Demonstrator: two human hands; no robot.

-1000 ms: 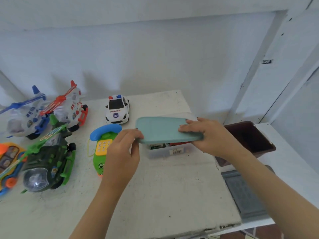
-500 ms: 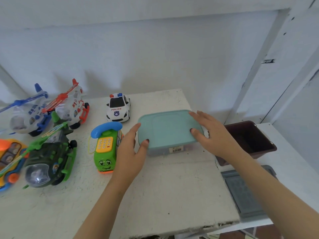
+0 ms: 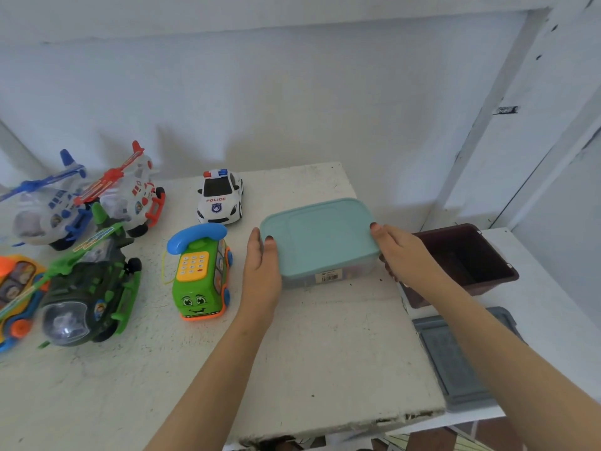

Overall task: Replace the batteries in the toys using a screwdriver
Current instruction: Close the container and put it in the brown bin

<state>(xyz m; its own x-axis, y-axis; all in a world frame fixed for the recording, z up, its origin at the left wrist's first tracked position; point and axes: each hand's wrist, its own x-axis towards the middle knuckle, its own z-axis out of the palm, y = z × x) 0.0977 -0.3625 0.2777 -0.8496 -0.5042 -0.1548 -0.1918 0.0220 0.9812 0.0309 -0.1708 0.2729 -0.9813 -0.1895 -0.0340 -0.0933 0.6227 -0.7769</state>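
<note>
Leftmost, an orange toy (image 3: pixel 16 288) is cut off by the frame. Beside the toy phone (image 3: pixel 200 275) on the table (image 3: pixel 325 353), the left hand (image 3: pixel 261 271) lays straight fingers against the lidded box (image 3: pixel 322 236), contents hidden; the right hand (image 3: pixel 406 255) curls its fingers round the box's right side.
</note>
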